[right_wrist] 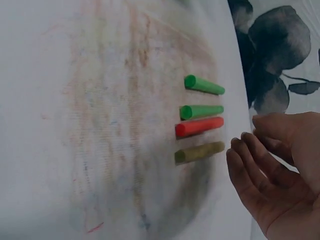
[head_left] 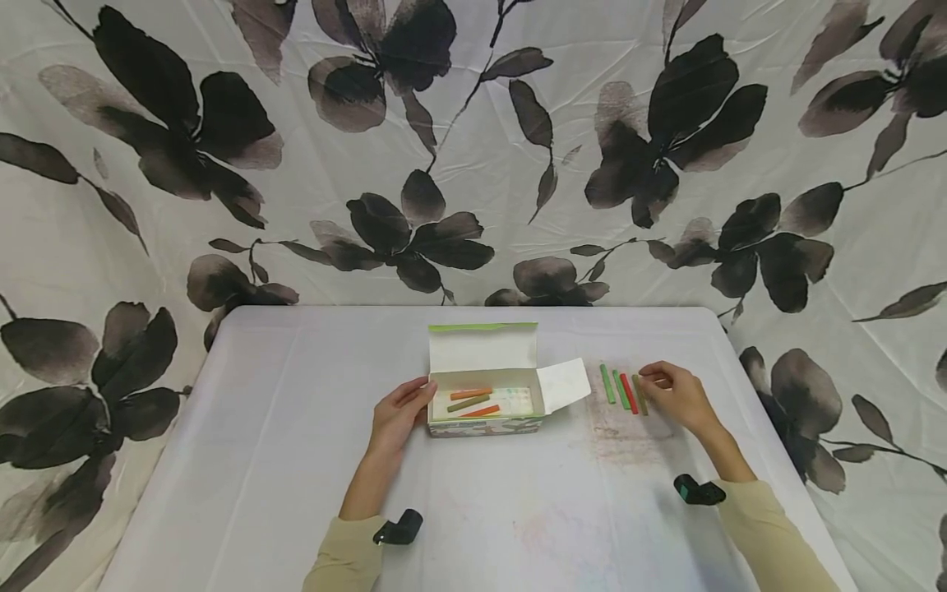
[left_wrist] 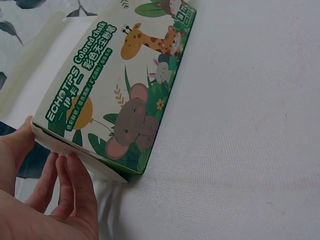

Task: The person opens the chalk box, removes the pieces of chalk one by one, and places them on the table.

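My left hand grips the left end of an open chalk box, its thumb at the rim and its fingers against the end panel. Printed animals and "Colored chalk" cover the box side in the left wrist view. Inside lie two orange chalk sticks and an olive one. To the right, a row on the table holds two green chalk sticks, a red stick and an olive stick. Beside the olive stick, my right hand hovers with loosely bent fingers, apart from it.
The box's lid stands raised at the back, and a side flap juts out towards the row. Chalk smudges mark the white tablecloth. A floral curtain hangs behind the table's far edge.
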`<state>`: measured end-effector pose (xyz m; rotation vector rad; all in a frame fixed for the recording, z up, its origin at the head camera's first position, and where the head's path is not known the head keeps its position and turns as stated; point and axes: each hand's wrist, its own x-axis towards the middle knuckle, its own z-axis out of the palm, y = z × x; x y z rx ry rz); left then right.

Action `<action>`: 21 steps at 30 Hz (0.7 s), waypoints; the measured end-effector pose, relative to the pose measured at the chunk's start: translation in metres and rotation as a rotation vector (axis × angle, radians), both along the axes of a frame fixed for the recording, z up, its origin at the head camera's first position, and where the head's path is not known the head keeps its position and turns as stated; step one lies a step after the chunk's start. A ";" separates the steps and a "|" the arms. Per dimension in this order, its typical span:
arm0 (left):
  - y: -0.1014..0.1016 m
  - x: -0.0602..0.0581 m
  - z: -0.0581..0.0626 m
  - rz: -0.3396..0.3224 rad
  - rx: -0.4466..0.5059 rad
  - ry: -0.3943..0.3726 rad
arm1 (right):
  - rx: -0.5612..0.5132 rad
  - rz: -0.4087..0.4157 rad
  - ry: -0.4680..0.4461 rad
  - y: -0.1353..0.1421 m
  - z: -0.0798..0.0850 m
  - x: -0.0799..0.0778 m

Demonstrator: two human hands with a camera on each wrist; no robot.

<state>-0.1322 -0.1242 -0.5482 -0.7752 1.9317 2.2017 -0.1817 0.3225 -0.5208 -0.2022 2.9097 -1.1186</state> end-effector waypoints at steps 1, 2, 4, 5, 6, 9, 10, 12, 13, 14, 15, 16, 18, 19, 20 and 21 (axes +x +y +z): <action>0.000 0.000 0.000 0.001 0.000 0.002 | 0.000 0.004 0.005 -0.002 0.003 -0.001; 0.000 0.000 -0.001 0.004 0.001 0.004 | 0.000 0.008 0.012 -0.003 0.005 -0.002; 0.000 -0.001 -0.001 0.008 0.003 0.006 | -0.003 0.018 0.022 -0.007 0.010 -0.003; 0.000 -0.001 -0.002 0.009 0.003 0.007 | -0.007 0.025 0.027 -0.008 0.013 -0.004; 0.001 -0.001 -0.002 0.012 0.007 0.009 | -0.012 0.032 0.031 -0.010 0.015 -0.005; 0.000 -0.001 -0.002 0.013 0.012 0.010 | -0.017 0.047 0.040 -0.017 0.022 -0.008; 0.000 -0.001 -0.002 0.013 0.013 0.010 | -0.017 0.053 0.042 -0.019 0.025 -0.009; 0.000 -0.001 -0.001 0.013 0.013 0.008 | -0.019 0.070 0.050 -0.024 0.030 -0.010; 0.000 -0.001 -0.001 0.013 0.012 0.008 | -0.021 0.079 0.054 -0.027 0.033 -0.011; 0.000 -0.001 -0.001 0.015 0.012 0.007 | -0.027 0.089 0.057 -0.029 0.036 -0.011; 0.000 -0.001 -0.001 0.015 0.011 0.006 | -0.032 0.099 0.058 -0.032 0.039 -0.012; 0.000 -0.001 -0.001 0.016 0.011 0.005 | -0.039 0.110 0.059 -0.034 0.042 -0.012; 0.000 -0.001 -0.001 0.015 0.012 0.004 | -0.055 0.127 0.061 -0.038 0.047 -0.013; 0.000 -0.001 0.000 0.014 0.012 0.005 | -0.061 0.136 0.063 -0.041 0.050 -0.014; 0.000 -0.001 0.000 0.013 0.013 0.004 | -0.067 0.142 0.065 -0.043 0.052 -0.014; 0.000 -0.001 0.000 0.011 0.015 0.005 | -0.076 0.150 0.067 -0.046 0.054 -0.014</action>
